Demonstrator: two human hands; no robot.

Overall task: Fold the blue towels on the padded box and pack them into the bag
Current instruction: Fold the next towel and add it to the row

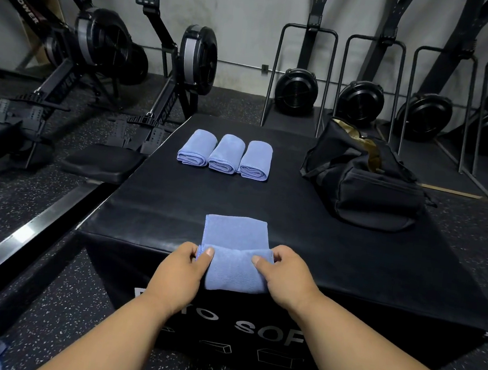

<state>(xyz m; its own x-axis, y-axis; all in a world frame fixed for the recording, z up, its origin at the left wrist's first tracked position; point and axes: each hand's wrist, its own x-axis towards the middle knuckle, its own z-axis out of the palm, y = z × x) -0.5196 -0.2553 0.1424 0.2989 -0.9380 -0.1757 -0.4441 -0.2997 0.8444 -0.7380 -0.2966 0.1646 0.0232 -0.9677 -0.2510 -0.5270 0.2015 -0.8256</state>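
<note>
Gym, padded box [305,251]: left hand [181,271], right hand [287,275] pinch blue towel [235,256] fold at near edge; keep edges aligned, roll evenly.

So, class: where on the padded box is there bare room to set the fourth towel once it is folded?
Bare padding lies between the three folded towels and the held towel, and left of the bag. The right rear is crowded by the bag.
</note>
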